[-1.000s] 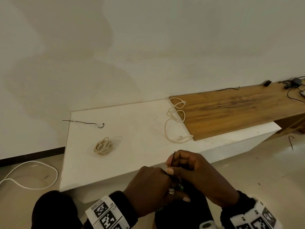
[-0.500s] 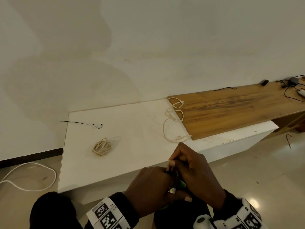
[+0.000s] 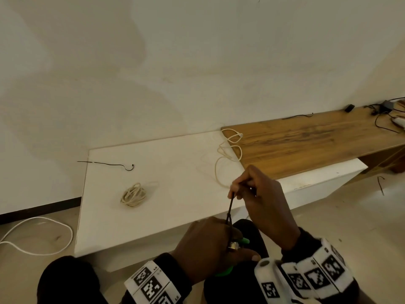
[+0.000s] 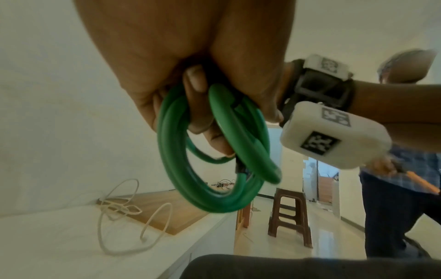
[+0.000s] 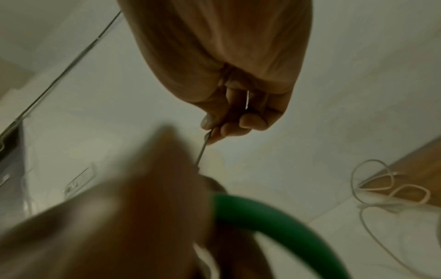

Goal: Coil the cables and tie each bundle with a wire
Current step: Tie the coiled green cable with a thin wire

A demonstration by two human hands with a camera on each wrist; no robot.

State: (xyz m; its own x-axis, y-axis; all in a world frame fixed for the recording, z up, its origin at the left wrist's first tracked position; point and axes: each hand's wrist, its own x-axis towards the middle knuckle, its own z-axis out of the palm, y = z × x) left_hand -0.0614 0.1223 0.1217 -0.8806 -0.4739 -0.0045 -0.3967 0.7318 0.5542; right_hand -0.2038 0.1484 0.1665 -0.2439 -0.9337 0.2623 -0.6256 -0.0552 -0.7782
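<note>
Coiled green rubbery cable (image 4: 214, 151), lower centre of frame, gripped by left hand (image 3: 210, 242). Right hand (image 3: 258, 194) fingers pinching thin black tie wire (image 3: 230, 207) taut. Cable probably light, springy: hold at crossing.

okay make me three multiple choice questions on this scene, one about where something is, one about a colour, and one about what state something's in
1. Where does the coiled cream cable lie?
A. on the white table top
B. on the wooden board
C. on the floor

2. What colour is the cable bundle in the left hand?
A. cream
B. black
C. green

3. What is the right hand doing with the black wire?
A. pressing it flat on the table
B. pinching it and pulling it up taut
C. nothing, it hangs open

Key: 1 A, the coiled cream cable rests on the white table, left of the hands. 2 C, the left hand grips a green cable bundle. 3 B, the right hand pinches the black wire, which runs straight down to the left hand.
</note>
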